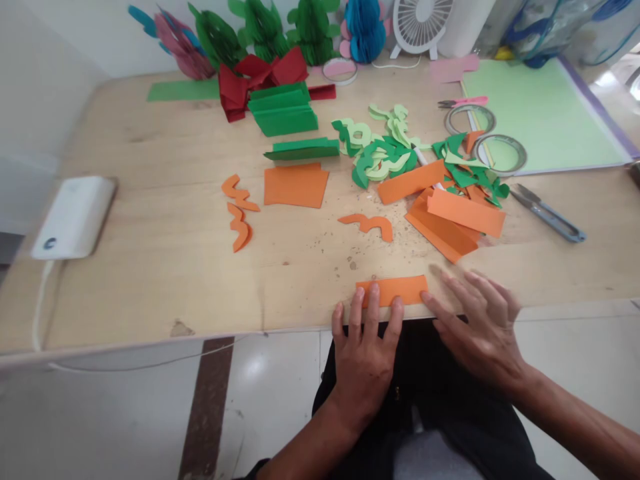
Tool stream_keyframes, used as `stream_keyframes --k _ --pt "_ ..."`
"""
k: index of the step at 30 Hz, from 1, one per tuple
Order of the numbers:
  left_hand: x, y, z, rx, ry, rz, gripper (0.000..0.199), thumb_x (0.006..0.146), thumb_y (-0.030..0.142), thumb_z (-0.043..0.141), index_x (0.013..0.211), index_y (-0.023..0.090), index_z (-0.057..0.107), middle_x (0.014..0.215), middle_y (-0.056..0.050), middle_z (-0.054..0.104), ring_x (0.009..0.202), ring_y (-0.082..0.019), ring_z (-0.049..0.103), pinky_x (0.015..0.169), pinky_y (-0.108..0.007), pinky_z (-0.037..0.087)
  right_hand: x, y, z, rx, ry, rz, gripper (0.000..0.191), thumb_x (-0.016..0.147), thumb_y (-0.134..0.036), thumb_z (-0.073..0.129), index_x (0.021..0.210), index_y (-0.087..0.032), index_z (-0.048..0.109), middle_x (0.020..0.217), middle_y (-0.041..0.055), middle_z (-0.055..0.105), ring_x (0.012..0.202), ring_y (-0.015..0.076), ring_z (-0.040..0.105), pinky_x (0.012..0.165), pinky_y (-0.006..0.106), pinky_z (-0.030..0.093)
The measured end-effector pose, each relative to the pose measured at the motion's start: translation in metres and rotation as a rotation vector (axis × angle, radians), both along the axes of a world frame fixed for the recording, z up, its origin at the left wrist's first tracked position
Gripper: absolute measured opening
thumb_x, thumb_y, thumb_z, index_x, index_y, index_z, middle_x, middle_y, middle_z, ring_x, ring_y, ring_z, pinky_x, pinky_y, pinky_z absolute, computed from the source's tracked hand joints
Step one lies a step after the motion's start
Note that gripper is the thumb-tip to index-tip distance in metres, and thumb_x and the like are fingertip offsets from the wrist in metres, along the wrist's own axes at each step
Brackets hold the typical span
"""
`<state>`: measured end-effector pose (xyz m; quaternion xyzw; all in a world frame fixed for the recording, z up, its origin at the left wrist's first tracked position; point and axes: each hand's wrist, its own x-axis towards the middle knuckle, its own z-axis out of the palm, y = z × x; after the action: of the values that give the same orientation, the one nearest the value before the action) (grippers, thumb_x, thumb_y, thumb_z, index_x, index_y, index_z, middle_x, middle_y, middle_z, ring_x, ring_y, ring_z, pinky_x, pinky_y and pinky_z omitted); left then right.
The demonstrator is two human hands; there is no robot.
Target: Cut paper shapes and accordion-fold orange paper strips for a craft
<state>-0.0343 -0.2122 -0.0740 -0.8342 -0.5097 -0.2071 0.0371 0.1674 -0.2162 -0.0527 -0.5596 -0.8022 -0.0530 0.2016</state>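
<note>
A folded strip of orange paper (407,290) lies flat at the table's front edge. The fingers of my left hand (367,350) are spread, their tips pressing on its left part. My right hand (480,327) rests with fingers stretched out, the index fingertip at the strip's right end and the others over the tabletop. Beyond the strip lie a wavy orange cutout (370,223) and several folded orange pieces (465,212). Two more orange cutouts (241,230) and an orange sheet (295,187) are farther left.
Thread snips (547,213) lie to the right, near two tape rolls (500,153) and green scraps (463,170). Light and dark green cutouts (383,160) are piled mid-table. Folded green paper (283,110) stands behind. A white power bank (75,217) with a cable sits left; a small fan (423,23) stands behind.
</note>
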Motion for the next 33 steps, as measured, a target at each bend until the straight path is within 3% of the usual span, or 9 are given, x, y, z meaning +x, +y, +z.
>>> stream_keyframes --k 3,7,11,16,26,33 --pt "0.000 0.000 0.000 -0.002 0.000 0.000 0.047 0.083 0.023 0.061 0.130 0.023 0.054 0.139 -0.019 0.052 0.135 -0.037 0.039 0.106 -0.058 0.030 0.009 -0.002 0.008 0.020 -0.024 -0.038 0.049 0.083 -0.024 0.065 0.130 -0.035 0.055 0.146 0.0038 0.045 0.135 0.0326 0.036 0.107 0.054 0.027" --pt "0.000 0.001 0.000 -0.002 0.018 -0.001 0.049 0.084 0.024 0.060 0.132 0.023 0.052 0.140 -0.019 0.050 0.136 -0.037 0.038 0.106 -0.058 0.029 -0.008 0.002 0.016 0.029 0.013 -0.003 0.049 0.085 -0.028 0.063 0.133 -0.027 0.054 0.143 0.0077 0.049 0.136 0.0329 0.036 0.109 0.055 0.026" --pt "0.000 0.001 0.002 -0.007 0.024 -0.003 0.048 0.085 0.024 0.059 0.133 0.022 0.052 0.140 -0.019 0.050 0.136 -0.037 0.037 0.107 -0.058 0.029 -0.024 0.007 0.011 -0.057 0.018 0.131 0.043 0.088 -0.028 0.059 0.130 -0.020 0.055 0.136 0.0080 0.057 0.137 0.0302 0.037 0.113 0.054 0.022" --pt "-0.001 0.000 0.001 0.013 0.020 -0.011 0.046 0.087 0.025 0.058 0.132 0.022 0.052 0.141 -0.018 0.050 0.137 -0.036 0.037 0.107 -0.057 0.030 -0.020 0.007 0.002 -0.038 -0.015 0.166 0.043 0.087 -0.020 0.059 0.130 -0.017 0.055 0.135 0.0076 0.058 0.135 0.0280 0.041 0.113 0.052 0.024" --pt "-0.043 -0.001 0.001 0.025 0.100 0.024 0.052 0.084 0.014 0.059 0.134 0.014 0.049 0.141 -0.018 0.049 0.138 -0.036 0.034 0.108 -0.055 0.031 -0.019 0.009 0.003 0.011 -0.077 0.191 0.043 0.087 -0.018 0.059 0.130 -0.015 0.055 0.132 0.0072 0.061 0.130 0.0288 0.046 0.111 0.052 0.027" --pt "-0.050 -0.004 0.012 -0.089 -0.016 0.018 0.052 0.089 0.022 0.053 0.140 0.016 0.044 0.145 -0.017 0.045 0.140 -0.033 0.031 0.111 -0.054 0.027 -0.020 0.013 0.015 -0.007 0.036 0.183 0.036 0.089 -0.022 0.056 0.125 -0.016 0.057 0.125 0.0097 0.064 0.122 0.0292 0.051 0.105 0.051 0.031"
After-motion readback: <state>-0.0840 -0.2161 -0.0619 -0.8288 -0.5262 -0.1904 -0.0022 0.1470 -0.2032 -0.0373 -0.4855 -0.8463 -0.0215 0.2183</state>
